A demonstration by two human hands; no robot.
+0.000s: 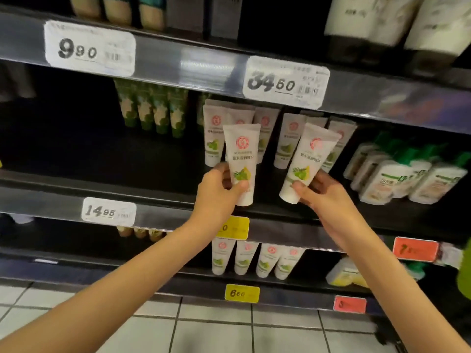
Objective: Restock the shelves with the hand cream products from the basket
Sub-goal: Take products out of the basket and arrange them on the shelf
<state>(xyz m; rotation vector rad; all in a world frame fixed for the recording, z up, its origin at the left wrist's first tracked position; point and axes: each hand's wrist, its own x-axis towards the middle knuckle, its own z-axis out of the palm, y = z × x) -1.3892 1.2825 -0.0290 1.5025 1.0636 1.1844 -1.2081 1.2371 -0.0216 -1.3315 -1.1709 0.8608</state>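
My left hand (pixel 219 191) clamps the left tube (pixel 243 159) and my right hand (pixel 325 197) clamps the right tube (pixel 307 164), each low near its cap, just over the shelf (pixel 163 208); light, soft, slick plastic, I judge, best held at that stiffer end.

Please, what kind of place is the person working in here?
Probably a supermarket aisle for personal care goods. Price labels sit on the shelf edges, and rows of identical white tubes stand behind them, with tiled floor below.
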